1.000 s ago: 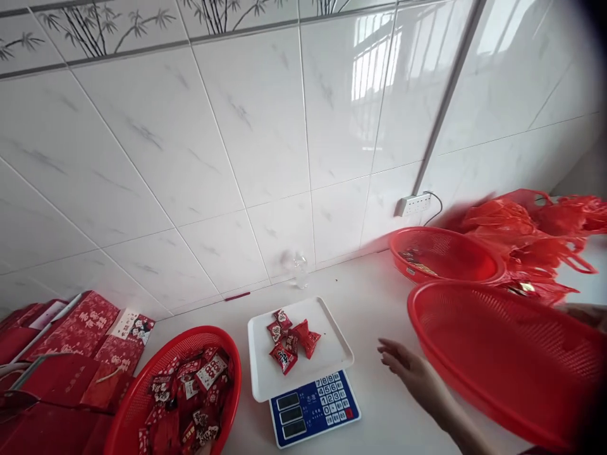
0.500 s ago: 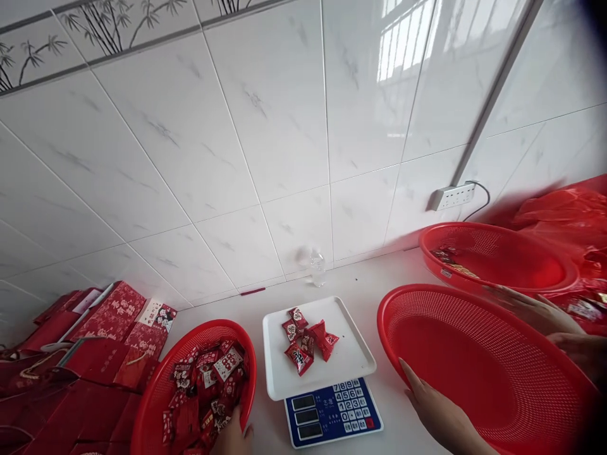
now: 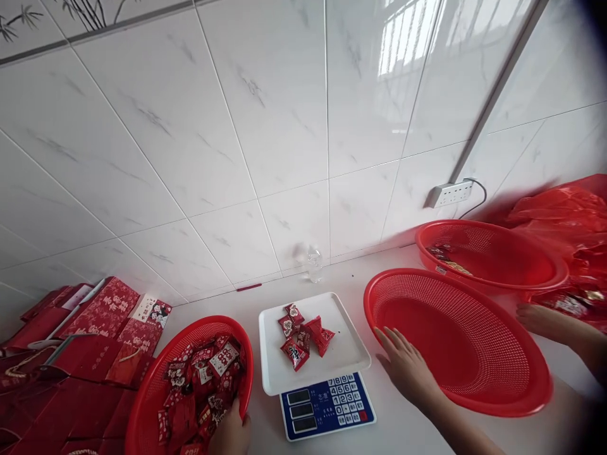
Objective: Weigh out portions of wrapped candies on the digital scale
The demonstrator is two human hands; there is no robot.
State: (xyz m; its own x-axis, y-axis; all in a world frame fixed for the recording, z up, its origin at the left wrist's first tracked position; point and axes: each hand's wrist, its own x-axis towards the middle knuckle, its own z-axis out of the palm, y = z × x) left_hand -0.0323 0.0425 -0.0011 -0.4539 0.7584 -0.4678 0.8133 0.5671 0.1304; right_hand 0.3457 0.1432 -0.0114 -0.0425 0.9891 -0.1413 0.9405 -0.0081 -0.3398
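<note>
My left hand (image 3: 231,435) grips the right rim of a red plastic basket (image 3: 142,404), its fingers partly hidden. Several red-wrapped sweets (image 3: 224,359) lie in that basket. My right hand (image 3: 408,370) is stretched out with fingers apart against the left rim of a wide red basket (image 3: 540,379) with nothing in it. Between my hands stands a digital scale (image 3: 327,404) with a blue keypad. Its white tray (image 3: 344,328) carries several small red packets (image 3: 294,354).
Another person's hand (image 3: 535,318) is beside the wide basket. Behind it is another red basket (image 3: 531,268) with a few packets, near red plastic bags (image 3: 564,208). Red gift boxes (image 3: 109,306) are stacked at left. A clear bottle (image 3: 313,262) and power strip (image 3: 453,193) are near the wall.
The wide basket has come down and left onto the table. My right hand has opened out along its rim. The other person's hands have come off the basket; one has left view.
</note>
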